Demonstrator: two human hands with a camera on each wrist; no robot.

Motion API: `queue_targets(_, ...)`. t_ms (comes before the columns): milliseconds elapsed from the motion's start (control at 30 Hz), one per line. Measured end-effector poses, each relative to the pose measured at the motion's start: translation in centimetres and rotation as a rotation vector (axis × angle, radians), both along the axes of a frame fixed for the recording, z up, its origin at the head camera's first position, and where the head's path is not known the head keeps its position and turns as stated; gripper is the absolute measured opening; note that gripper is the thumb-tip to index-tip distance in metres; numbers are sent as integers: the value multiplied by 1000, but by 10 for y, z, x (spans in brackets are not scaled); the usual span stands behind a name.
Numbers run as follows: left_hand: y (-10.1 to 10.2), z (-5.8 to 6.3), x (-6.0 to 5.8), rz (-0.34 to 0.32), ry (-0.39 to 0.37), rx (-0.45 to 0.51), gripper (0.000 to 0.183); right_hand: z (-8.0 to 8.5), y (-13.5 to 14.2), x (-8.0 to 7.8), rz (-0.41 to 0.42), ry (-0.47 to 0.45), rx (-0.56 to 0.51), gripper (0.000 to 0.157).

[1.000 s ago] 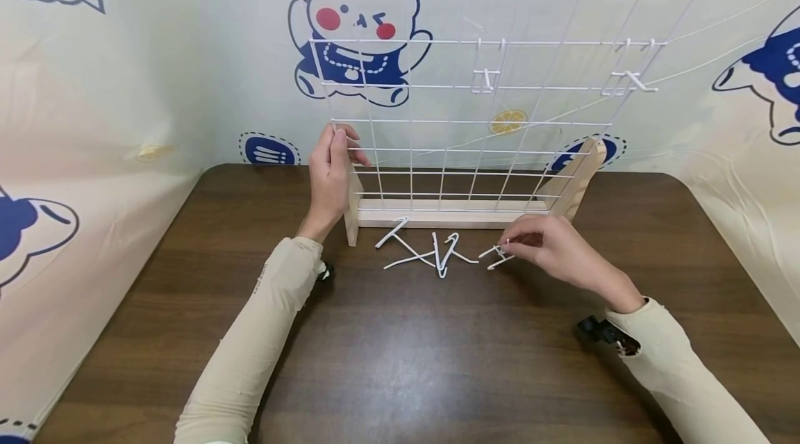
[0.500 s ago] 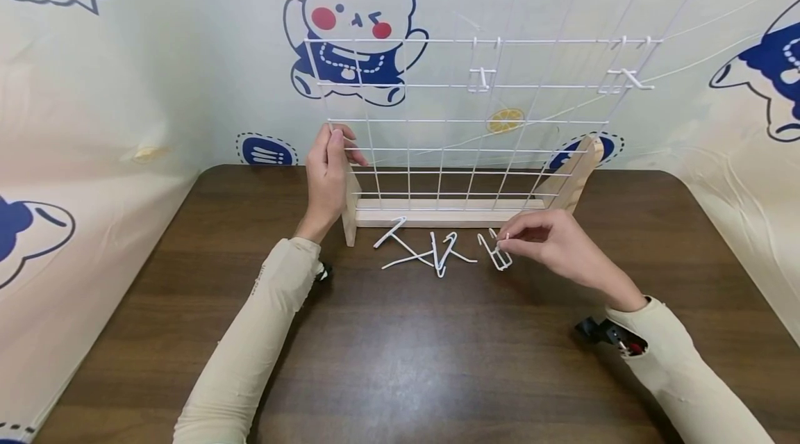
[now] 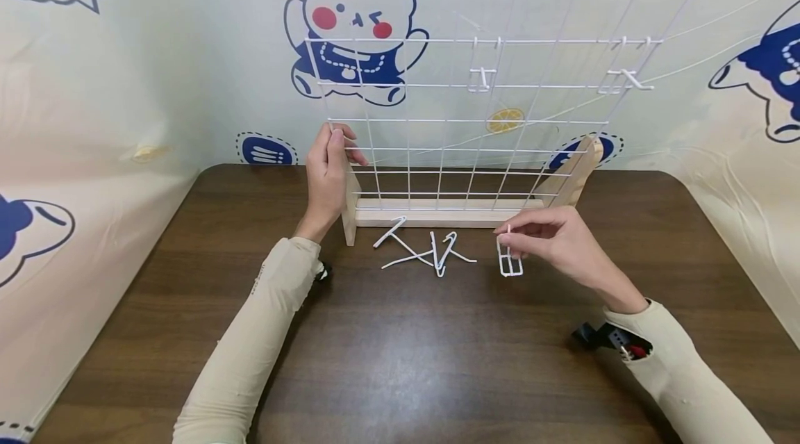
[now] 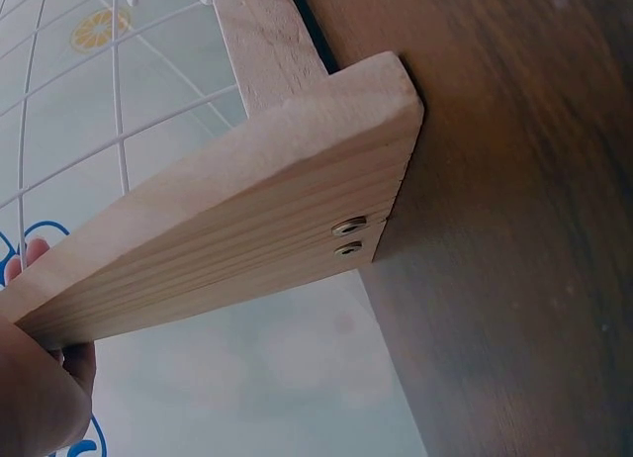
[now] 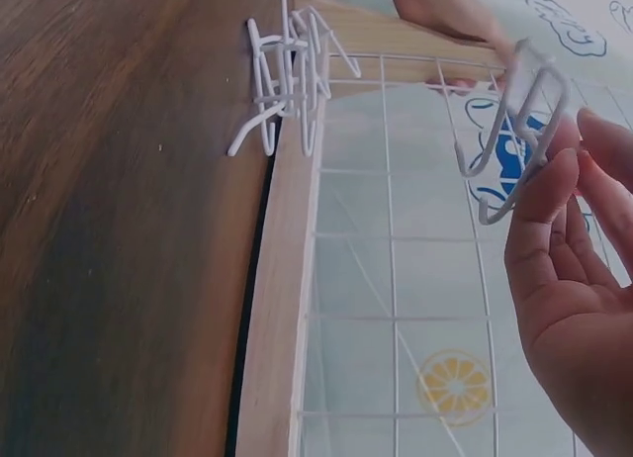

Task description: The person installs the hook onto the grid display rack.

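Two hung hooks (image 3: 483,78) show on the grid (image 3: 442,150) in head view; loose hooks (image 3: 435,255) on the surface (image 3: 400,360) and one held hook (image 3: 509,258) apparently remain unmounted. Left wrist: left hand (image 4: 40,393) curls around the wooden upright (image 4: 227,210). Right wrist: right hand (image 5: 574,289) pinches the held hook in nearly closed fingers (image 5: 542,195), bent ends projecting beyond them, before the grid.

Loose hooks (image 3: 435,256) on table (image 3: 400,360), grid (image 3: 437,120) behind (with hung hooks (image 3: 483,76))

Dark brown, wood-grained surface (image 3: 400,374), rounded at the far corners, faintly glossy toward the middle. Standing near its far side, a wooden-based wire-grid rack (image 3: 450,218); lying just in front, overlapping white wire hooks (image 3: 434,251).
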State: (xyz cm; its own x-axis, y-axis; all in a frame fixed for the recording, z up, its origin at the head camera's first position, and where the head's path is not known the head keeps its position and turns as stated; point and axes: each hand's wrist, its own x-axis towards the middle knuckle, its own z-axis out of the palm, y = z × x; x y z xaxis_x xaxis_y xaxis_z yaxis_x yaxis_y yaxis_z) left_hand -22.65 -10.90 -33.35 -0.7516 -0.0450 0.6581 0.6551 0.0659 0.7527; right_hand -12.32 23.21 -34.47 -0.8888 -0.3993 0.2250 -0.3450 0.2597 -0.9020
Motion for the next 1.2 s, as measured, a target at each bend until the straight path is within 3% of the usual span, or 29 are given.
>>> queue_targets(600,-1,-1,0,3,2,-8,26,0,-8,4,93,-59,-67,8)
queue_targets(900,-4,-21,-25,3,-8,14,28,-1,-9,4,63,-33,-63,9)
queue_targets(1100,0,-7,-10,11,-17,14,29,2,-13,6,37,4,-29,7)
queue_targets(1200,-1,-13,-13,16,-17,12,28,1,-15,7,28,30,-21,9)
